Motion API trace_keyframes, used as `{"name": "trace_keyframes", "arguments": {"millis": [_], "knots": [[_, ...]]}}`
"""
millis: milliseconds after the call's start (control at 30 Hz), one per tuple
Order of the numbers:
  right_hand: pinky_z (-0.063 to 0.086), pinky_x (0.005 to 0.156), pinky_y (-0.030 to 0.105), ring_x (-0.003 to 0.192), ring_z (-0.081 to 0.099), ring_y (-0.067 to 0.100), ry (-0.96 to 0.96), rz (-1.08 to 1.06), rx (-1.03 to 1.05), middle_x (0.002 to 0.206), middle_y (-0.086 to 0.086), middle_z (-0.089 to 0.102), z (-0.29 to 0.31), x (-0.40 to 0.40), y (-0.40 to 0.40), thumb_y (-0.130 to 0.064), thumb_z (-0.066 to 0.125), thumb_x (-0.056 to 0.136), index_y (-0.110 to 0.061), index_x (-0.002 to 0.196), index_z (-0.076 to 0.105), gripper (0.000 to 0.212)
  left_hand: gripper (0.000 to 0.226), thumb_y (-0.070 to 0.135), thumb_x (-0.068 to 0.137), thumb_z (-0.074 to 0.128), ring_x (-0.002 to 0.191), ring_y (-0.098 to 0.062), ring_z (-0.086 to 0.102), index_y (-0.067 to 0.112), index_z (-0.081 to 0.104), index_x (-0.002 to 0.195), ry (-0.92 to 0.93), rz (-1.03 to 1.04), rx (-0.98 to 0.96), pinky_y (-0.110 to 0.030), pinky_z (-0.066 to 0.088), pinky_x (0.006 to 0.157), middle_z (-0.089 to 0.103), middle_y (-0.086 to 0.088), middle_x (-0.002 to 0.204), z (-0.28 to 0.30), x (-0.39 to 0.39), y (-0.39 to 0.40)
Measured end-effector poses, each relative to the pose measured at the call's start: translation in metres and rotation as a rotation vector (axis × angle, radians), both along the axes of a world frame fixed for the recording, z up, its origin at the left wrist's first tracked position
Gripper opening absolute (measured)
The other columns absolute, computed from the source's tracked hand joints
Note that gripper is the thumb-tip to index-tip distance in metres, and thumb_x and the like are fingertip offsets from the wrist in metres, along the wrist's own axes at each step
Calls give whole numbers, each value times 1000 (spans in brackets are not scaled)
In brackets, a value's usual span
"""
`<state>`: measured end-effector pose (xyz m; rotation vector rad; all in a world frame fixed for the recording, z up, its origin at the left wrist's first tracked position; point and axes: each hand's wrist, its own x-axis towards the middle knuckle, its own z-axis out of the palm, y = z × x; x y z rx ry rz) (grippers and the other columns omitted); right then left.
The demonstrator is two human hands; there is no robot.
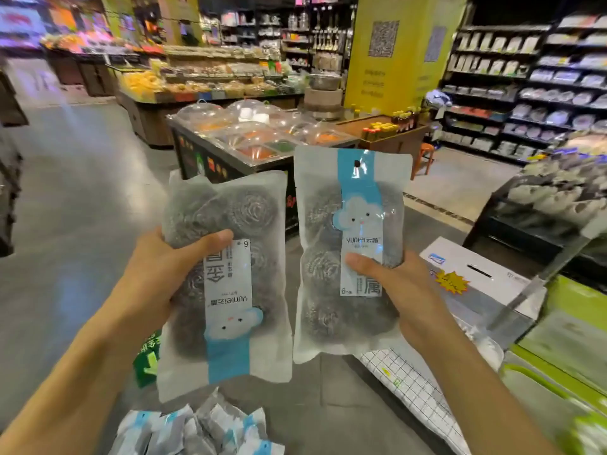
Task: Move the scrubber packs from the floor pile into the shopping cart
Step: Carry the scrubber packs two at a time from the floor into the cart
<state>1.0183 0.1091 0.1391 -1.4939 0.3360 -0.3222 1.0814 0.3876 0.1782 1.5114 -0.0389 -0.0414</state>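
My left hand (161,277) grips an upside-down scrubber pack (226,277); my right hand (400,290) holds an upright pack (348,251) beside it, above the floor pile (197,431).

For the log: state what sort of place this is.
A supermarket, most likely. Stocked shelves line the right side, a produce display stands across the aisle, and a counter of lidded bulk bins sits ahead. Each hand holds a retail scrubber pack.

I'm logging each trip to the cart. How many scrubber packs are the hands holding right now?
2: one upside-down pack in the left hand, one upright pack in the right hand. More lie in the floor pile below, partly out of view.
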Motion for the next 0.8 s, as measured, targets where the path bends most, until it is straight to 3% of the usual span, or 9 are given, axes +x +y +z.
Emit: {"name": "trace_keyframes", "arguments": {"millis": [33, 133, 267, 400, 567, 700, 800], "knots": [[59, 65, 21, 85, 78, 11, -6, -44, 5, 98, -5, 81, 0, -6, -16, -16, 90, 73, -22, 115, 71, 46, 77, 47, 34, 97, 72, -24, 79, 10, 73, 97, 10, -40, 5, -31, 61, 53, 80, -10, 83, 0, 4, -22], [58, 61, 18, 82, 78, 9, -37, -151, -18, 97, -7, 81, 2, -27, -68, -13, 90, 72, -23, 113, 71, 46, 50, 30, 53, 87, 70, -20, 78, 13, 71, 97, 5, -125, -10, -28, 61, 53, 80, -4, 79, 0, 13, -89], [60, 64, 23, 88, 78, 14, -53, -286, -48, 101, -5, 81, 4, -72, -140, -15, 90, 73, -19, 120, 69, 52, 58, 29, 55, 87, 79, -22, 79, 10, 72, 108, -25, -246, 8, -37, 62, 73, 81, -6, 87, 5, 10, -179], [61, 65, 24, 88, 78, 14, -87, -475, -76, 103, -4, 81, 11, -137, -202, -11, 89, 74, -15, 123, 69, 53, 43, 26, 59, 85, 74, -15, 78, 18, 73, 99, -75, -423, -33, -30, 63, 64, 80, 1, 81, 15, -9, -274], [63, 82, 38, 96, 78, 17, -75, -796, -144, 107, -2, 80, 16, -233, -254, -15, 90, 73, -13, 125, 68, 56, 41, 24, 61, 85, 76, -16, 78, 19, 73, 99, -84, -718, -73, -32, 64, 65, 81, 1, 83, 22, -49, -395], [62, 69, 26, 88, 78, 12, -61, -1060, -150, 100, -7, 81, 19, -300, -268, -13, 88, 76, -19, 119, 70, 47, 33, 23, 65, 86, 82, -18, 79, 20, 74, 95, -93, -969, -83, -33, 65, 69, 81, -1, 89, 20, -86, -477], [60, 67, 25, 86, 78, 12, -29, -1289, -160, 98, -7, 81, 18, -342, -270, -14, 89, 74, -19, 117, 71, 47, 26, 24, 67, 84, 76, -12, 78, 21, 74, 91, -96, -1194, -111, -26, 62, 63, 81, 4, 83, 18, -119, -536]]}}
